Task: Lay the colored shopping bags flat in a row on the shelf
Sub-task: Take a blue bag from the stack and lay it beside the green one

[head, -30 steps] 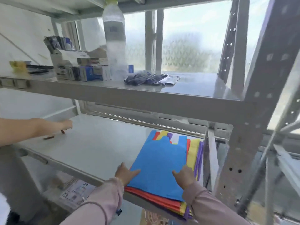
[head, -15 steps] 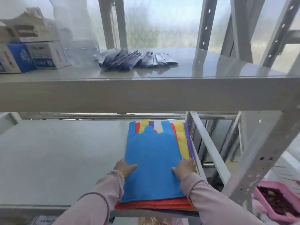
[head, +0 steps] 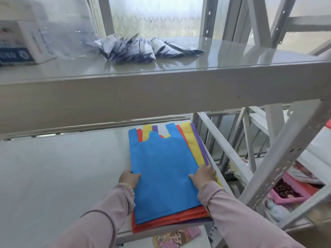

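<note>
While the stack of colored bags (head: pixel 166 178), blue one on top, is lying flat at the right end of the lower shelf (head: pixel 62 176), the left hand (head: pixel 129 179) is gripping its left edge with curled fingers and the right hand (head: pixel 204 175) is gripping its right edge. Dark packets (head: pixel 138 49) are lying on the upper shelf (head: pixel 179 86).

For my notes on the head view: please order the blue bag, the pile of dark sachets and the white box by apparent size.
1. blue bag
2. pile of dark sachets
3. white box, cut off by the frame edge, so its rank against the sachets is unsure.
</note>
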